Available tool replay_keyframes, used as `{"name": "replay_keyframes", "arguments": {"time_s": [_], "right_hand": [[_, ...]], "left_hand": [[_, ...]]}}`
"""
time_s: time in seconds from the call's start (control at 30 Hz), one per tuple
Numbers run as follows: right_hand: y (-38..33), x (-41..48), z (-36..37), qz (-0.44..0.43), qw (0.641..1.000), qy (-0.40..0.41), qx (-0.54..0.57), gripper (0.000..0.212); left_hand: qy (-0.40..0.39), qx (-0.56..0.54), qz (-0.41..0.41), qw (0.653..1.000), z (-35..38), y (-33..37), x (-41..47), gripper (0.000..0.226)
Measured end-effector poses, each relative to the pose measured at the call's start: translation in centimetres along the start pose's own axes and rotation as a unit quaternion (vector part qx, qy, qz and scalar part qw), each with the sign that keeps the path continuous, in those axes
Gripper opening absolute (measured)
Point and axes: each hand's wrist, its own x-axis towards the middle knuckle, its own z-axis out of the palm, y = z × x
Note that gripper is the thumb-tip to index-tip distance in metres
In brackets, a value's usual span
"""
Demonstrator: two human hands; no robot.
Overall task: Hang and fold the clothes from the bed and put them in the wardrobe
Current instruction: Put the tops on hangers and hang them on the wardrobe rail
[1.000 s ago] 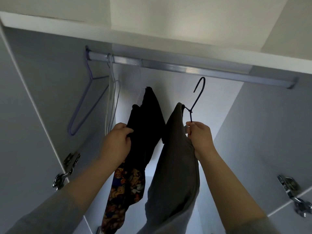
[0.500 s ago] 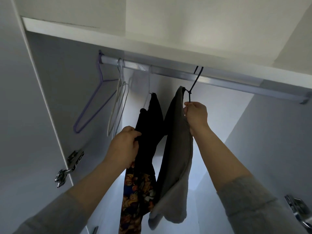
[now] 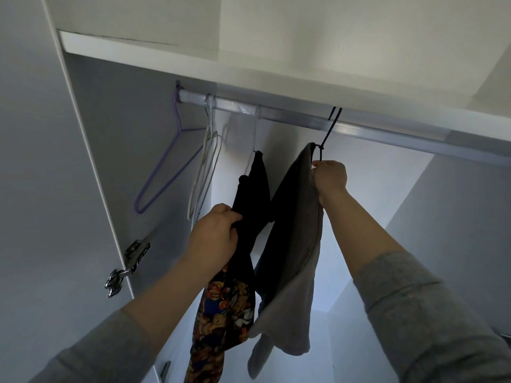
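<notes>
Risk: hook of black hanger (image 3: 329, 128) looks barely over the rail (image 3: 387, 131), so if right hand (image 3: 329, 178), clamped on hanger neck + grey garment (image 3: 293, 244), lets go early or tugs, it could slip off & drop the cloth. Left hand (image 3: 218, 233), gripping the black garment (image 3: 255, 189) beside it, could drag that one askew. Wardrobe (image 3: 124, 120) holds, along rail: empty purple hanger (image 3: 166, 172), white hangers (image 3: 205, 167), black garment, grey one.

A white shelf (image 3: 193, 55) crosses the wardrobe (image 3: 456, 230) well above the left hand (image 3: 215, 236). Left of that hand, a metal hinge (image 3: 130, 261) sits at the grey side panel's (image 3: 124, 120) edge. Beyond the right hand (image 3: 330, 176), the pale back wall (image 3: 370, 170) catches soft light.
</notes>
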Motion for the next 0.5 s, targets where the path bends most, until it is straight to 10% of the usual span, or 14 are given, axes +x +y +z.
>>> {"name": "replay_keyframes", "arguments": {"time_s": [0.27,0.5], "right_hand": [[5.0,-2.3,1.6,0.081,0.991,-0.094,-0.049,0.025],[7.0,-4.6,1.6,0.092,0.995,-0.021,0.044,0.026]], "left_hand": [[-0.003,0.008,0.003,1.0,-0.4,-0.1,-0.2,0.033],[-0.013,0.013,0.006,1.0,-0.6,-0.7,0.1,0.032]]}}
